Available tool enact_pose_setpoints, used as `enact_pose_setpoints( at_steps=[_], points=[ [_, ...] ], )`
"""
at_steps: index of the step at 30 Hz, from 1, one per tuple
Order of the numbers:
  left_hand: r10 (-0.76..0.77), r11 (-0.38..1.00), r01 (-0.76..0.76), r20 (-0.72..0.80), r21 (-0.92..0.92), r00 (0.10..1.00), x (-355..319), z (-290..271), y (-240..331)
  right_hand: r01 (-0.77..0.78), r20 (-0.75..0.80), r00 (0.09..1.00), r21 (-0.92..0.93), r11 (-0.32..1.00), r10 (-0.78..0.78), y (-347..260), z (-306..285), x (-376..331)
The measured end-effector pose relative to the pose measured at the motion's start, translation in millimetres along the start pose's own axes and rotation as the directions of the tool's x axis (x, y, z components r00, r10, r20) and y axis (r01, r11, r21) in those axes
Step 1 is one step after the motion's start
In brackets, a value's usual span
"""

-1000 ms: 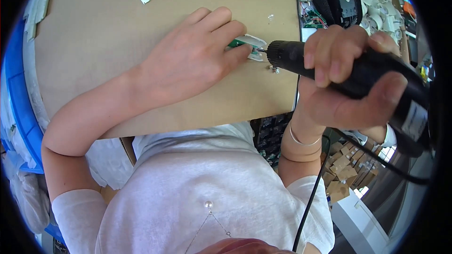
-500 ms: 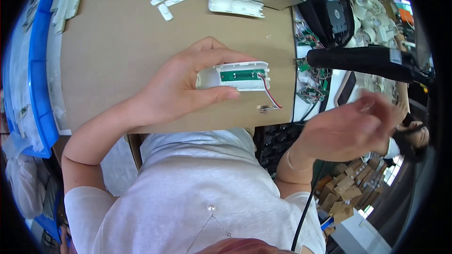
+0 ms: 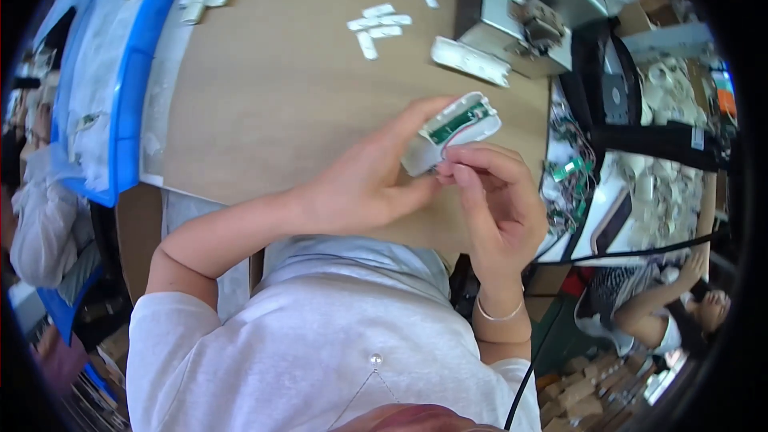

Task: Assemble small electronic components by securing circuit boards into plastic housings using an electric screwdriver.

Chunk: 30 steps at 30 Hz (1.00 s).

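My left hand (image 3: 356, 176) is closed around a white plastic half-shell (image 3: 418, 157), tilted with its open side up. Inside it lies a narrow green circuit board (image 3: 458, 123). Thin red and white wires (image 3: 450, 138) run from the board's far end down to my right fingertips. My right hand (image 3: 508, 212) pinches the loose end of these wires by the shell's near edge. Whatever small part sits at the wire end is mostly hidden by thumb and forefinger.
Another white shell (image 3: 470, 61) lies beside a metal fixture (image 3: 532, 12). Several small white strips (image 3: 380, 22) are on the brown tabletop (image 3: 264, 80). A blue tray (image 3: 128, 104) stands left; wired green boards (image 3: 570, 170) and a phone (image 3: 612, 222) lie right. A co-worker (image 3: 640, 312) sits at right.
My right hand has come in from the right and taken the wire end that hung over the table. The left hand has tilted the shell. The whole view has shifted.
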<state>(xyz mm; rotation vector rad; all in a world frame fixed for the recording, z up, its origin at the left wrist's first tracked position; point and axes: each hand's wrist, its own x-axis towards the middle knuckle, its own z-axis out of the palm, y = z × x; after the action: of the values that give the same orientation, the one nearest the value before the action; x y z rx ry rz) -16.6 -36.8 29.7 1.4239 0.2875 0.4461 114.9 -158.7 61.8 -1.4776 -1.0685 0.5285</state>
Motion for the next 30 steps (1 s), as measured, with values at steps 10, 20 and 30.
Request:
enact_pose_setpoints(
  at_steps=[10, 20, 30],
  points=[
    [0.065, 0.793, 0.151, -0.328, 0.591, 0.942, -10.4, -90.5, 49.9, 0.165, -0.128, 0.979, 0.049, 0.985, -0.158, 13.4, -8.0, -9.3],
    [0.454, 0.009, 0.457, -0.411, 0.889, 0.79, -51.4, -366.6, 139.6, -0.285, -0.126, 0.947, 0.103, 0.953, 0.297, 49.3, -14.2, -15.4],
    [0.129, -0.118, 0.491, -0.477, 0.863, 0.869, -24.5, -399.2, 99.1, -0.272, -0.026, 0.962, 0.005, 0.962, 0.272, 59.8, -13.9, -12.9]
  ],
)
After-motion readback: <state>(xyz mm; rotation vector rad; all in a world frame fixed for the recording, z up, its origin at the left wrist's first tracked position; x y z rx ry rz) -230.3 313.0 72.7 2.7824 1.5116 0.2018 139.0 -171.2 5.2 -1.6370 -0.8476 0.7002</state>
